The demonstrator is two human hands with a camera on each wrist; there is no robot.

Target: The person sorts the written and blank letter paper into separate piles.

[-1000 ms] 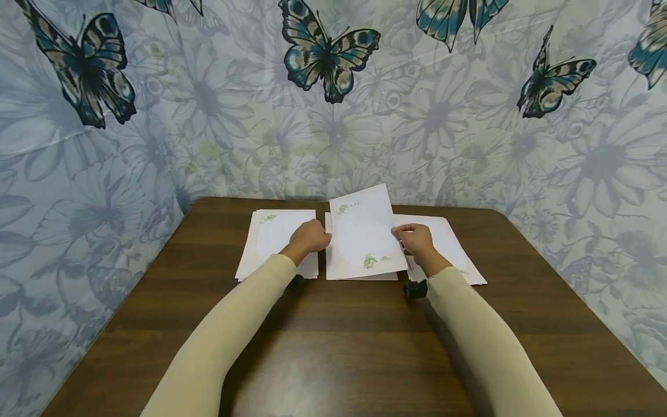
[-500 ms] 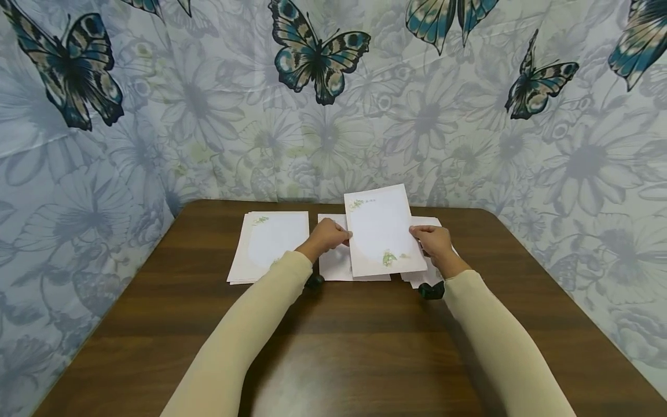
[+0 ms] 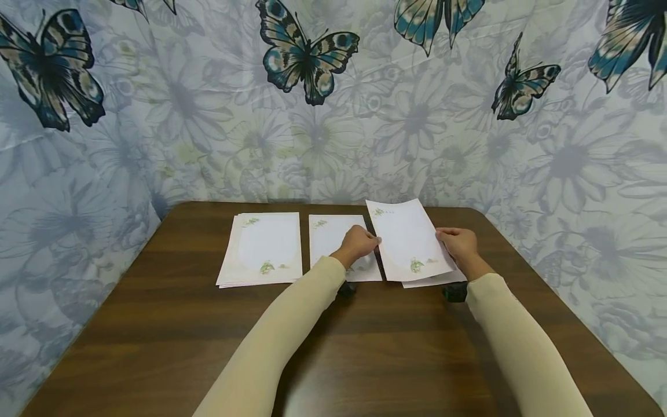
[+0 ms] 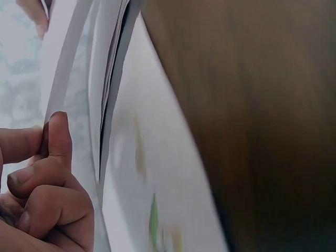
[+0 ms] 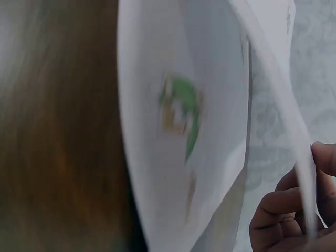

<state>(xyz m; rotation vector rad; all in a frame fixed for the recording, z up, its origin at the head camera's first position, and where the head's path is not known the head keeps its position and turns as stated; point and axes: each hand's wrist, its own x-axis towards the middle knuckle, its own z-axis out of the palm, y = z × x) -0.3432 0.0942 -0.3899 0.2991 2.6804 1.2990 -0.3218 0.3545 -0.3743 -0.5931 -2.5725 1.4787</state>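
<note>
Both hands hold one sheet of paper, white with small green flower prints, tilted over the right pile of paper. My left hand pinches its left edge between thumb and index finger. At the opposite edge, my right hand pinches it the same way. In the left wrist view the sheet shows nearly edge-on above the left hand. The right wrist view has the sheet's edge running down into the right hand. The held sheet covers most of the right pile.
A middle pile of matching paper lies partly behind the left hand. Further left is another stack of sheets, slightly fanned. All rest near the far edge of the brown wooden table, before a butterfly-patterned backdrop.
The sheet has moved right, from over the middle pile to over the right pile, and now sits lower. Both hands travelled with it, still pinching its edges. The head view has shifted slightly.
</note>
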